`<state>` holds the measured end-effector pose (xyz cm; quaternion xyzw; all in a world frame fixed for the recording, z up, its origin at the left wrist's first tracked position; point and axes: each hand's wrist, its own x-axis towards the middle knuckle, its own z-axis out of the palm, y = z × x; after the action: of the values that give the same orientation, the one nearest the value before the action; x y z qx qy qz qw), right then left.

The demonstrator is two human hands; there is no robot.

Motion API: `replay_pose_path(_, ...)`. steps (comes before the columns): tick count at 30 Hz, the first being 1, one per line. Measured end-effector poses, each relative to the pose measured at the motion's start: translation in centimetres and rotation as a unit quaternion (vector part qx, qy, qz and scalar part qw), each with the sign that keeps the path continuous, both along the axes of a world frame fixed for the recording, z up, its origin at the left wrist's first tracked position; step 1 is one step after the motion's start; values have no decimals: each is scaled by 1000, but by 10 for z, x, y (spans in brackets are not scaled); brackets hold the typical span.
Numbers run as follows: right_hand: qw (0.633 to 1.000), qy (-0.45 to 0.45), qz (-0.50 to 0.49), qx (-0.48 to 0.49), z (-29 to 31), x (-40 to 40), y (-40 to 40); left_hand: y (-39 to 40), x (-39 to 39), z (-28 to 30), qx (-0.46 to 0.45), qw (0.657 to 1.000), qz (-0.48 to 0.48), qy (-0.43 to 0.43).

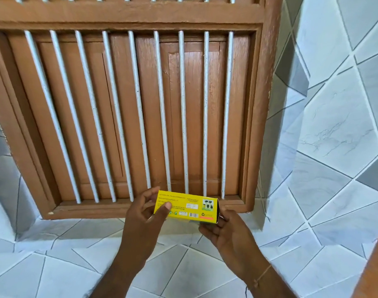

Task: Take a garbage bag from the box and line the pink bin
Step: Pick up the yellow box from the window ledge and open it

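Both hands hold the long yellow cardboard box [187, 206] level, left hand [148, 214] fingers pinching one end, right hand [221, 227] fingers curled at its open end, so next comes drawing a bag out.

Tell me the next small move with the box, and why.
Probably work the right hand's fingers into the box's right end and draw a bag out. The left hand already pinches the other end, the right end looks dark and open, and no bag shows yet.
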<state>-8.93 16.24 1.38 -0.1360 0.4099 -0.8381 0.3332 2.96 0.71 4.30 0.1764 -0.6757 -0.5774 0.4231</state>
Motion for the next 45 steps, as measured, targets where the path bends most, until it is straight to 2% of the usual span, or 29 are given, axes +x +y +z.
replay_pose_path(7, 999, 36, 2, -3, 1, 8, 5, 9, 1, 8, -31, 999, -2, -10)
replay_pose_path(12, 995, 82, -51, 42, 0, 15, 8, 9, 3, 6, -21, 1000, 4, -11)
replay_pose_path(18, 998, 10, -59, 26, 1, 17, 6, 10, 3, 11, -13, 1000, -3, 9)
replay_pose_path(23, 981, 35, -146, 125, -4, 24, -6, 5, 1, 12, -22, 999, 24, 16)
replay_pose_path(25, 965, 86, -185, 168, -7, 27, -11, 3, 0, 14, -23, 999, 31, 15)
replay_pose_path(27, 964, 105, -170, 174, -8, 30, -14, 5, 1, 19, -43, 998, 36, 10)
replay_pose_path(28, 977, 76, -143, 141, -8, 30, -15, 6, 1, 23, -75, 996, 42, 5)
replay_pose_path(30, 994, -58, -85, 27, -6, 29, -17, 11, 3, 34, -186, 981, 49, -17)
replay_pose_path(32, 982, -175, -57, -50, -8, 25, -21, 21, 3, 48, -298, 953, 30, -46)
replay_pose_path(34, 968, -232, -40, -87, -10, 24, -27, 33, -1, 60, -366, 928, 4, -66)
replay_pose_path(37, 955, -276, -22, -106, -17, 23, -36, 42, -7, 72, -410, 909, -14, -72)
replay_pose_path(39, 952, -289, -21, -100, -22, 21, -36, 33, -7, 80, -397, 916, 14, -54)
replay_pose_path(41, 953, -287, -42, -87, -27, 13, -31, 9, -3, 79, -348, 934, 80, -20)
replay_pose_path(43, 957, -270, -88, -59, -34, 1, -21, -17, 2, 68, -232, 962, 142, 9)
replay_pose_path(45, 958, -248, -143, -20, -40, -14, -10, -48, 3, 32, -80, 982, 171, -12)
